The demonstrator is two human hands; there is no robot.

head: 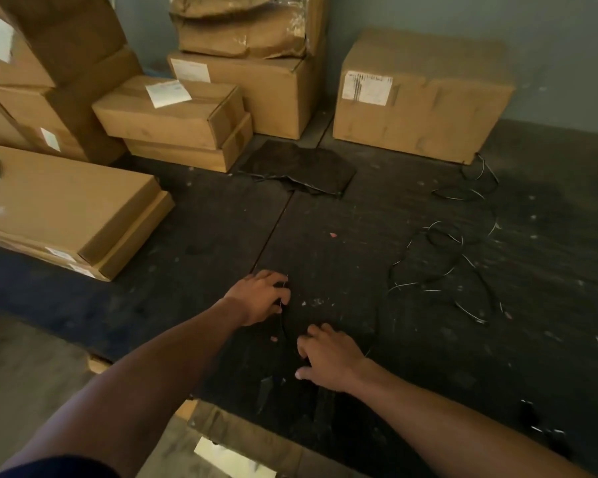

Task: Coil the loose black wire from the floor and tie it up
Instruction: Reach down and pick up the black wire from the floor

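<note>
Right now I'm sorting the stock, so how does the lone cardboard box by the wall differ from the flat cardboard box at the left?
The lone brown cardboard box by the wall is tall and blocky; the flat brown cardboard box at the left is low and wide. The lone box stands apart from the others with a barcode label on its front; the flat box rests on another flat piece. Both are closed.

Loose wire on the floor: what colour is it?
Black, with pale glints along its loops; seen in the head view, the only one.
</note>
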